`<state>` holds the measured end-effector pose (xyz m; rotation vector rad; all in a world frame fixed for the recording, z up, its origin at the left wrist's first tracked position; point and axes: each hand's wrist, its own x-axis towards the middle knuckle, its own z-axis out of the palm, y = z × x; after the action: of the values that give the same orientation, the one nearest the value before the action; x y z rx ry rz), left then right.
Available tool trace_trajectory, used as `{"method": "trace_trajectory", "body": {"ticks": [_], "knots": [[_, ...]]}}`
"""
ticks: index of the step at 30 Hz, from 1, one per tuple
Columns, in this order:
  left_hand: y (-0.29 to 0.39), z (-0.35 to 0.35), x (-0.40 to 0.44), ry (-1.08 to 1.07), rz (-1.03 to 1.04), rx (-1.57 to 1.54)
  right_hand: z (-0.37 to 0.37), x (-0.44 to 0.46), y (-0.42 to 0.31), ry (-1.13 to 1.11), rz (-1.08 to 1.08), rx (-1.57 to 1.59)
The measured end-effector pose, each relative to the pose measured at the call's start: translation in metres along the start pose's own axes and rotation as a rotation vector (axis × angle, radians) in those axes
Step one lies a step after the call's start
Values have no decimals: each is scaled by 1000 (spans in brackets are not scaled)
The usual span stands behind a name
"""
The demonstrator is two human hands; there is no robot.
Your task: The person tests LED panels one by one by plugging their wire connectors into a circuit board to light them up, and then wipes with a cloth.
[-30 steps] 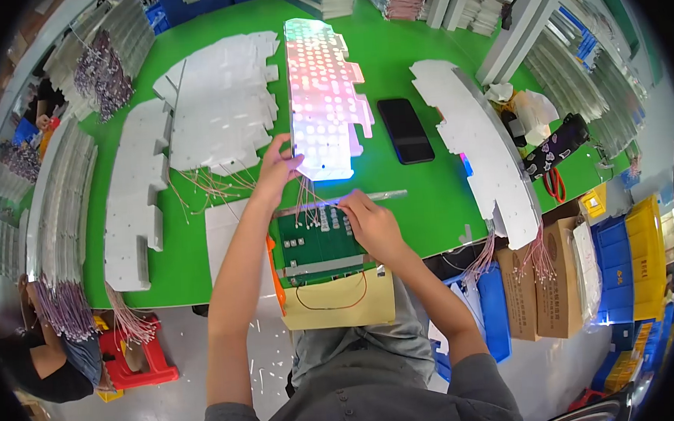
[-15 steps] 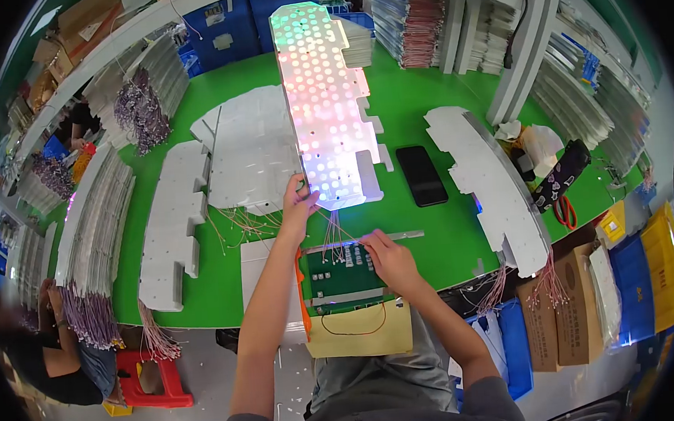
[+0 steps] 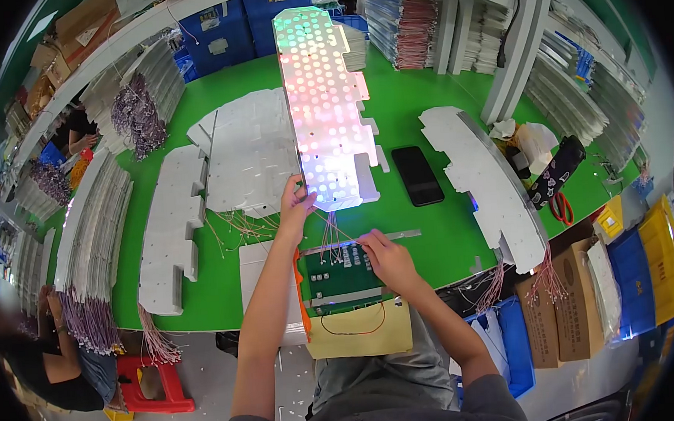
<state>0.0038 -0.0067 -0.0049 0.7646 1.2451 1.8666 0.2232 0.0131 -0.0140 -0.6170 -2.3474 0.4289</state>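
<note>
My left hand (image 3: pixel 296 205) grips the lower left edge of a long LED panel (image 3: pixel 319 111), which is lit green at the top, pink in the middle and blue-white at the bottom. Thin wires (image 3: pixel 332 234) hang from the panel's lower end over a green circuit board (image 3: pixel 341 276). At the board's upper right, my right hand (image 3: pixel 386 255) pinches one thin wire that runs over from the panel; its tip is hidden by my fingers. White connectors line the board's top edge near those fingers.
Unlit white panels (image 3: pixel 172 228) lie left, another (image 3: pixel 485 178) right. A black phone (image 3: pixel 417 176) lies beside the lit panel. Red-handled scissors (image 3: pixel 561 208) and a black pouch (image 3: pixel 557 172) are at right. Stacked panels (image 3: pixel 95 233) stand left, near a seated person (image 3: pixel 45 352).
The view has shifted slightly. My hands keep almost the same places, the left on the lit panel and the right pinching the wire at the board.
</note>
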Motion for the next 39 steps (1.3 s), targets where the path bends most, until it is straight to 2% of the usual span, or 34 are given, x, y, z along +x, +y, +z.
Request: {"method": "trace_trajectory", "body": {"ticks": [20,39], "knots": [[3,1,-2,-49,12,127,3,-1,3,2,-28,8],[-1,2,0,-34,29,108,1,0,-1,7,8,8]]}}
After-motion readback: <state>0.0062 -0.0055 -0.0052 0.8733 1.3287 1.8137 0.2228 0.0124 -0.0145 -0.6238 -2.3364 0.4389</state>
